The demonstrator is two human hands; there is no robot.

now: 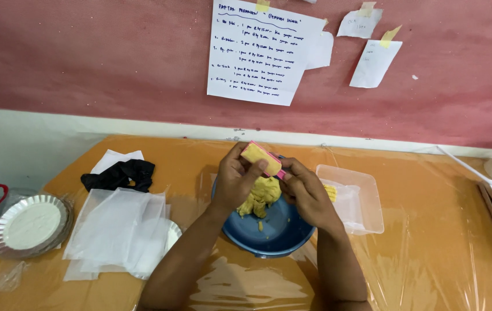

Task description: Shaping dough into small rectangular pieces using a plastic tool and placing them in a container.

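Our fingers [255, 170] pinch a small pink mould [263, 158] packed with yellow dough: the left hand [235, 183] wraps it from below, the right hand [304, 193] grips its lower end. We hold it just above a blue bowl [274, 233] holding a lump of yellow dough [262, 198]. A clear plastic tray [361, 198] sits just right of the bowl. White paper sheets [119, 227] and foil plates [29, 223] lie to the left on the plastic-covered orange tabletop [430, 253].
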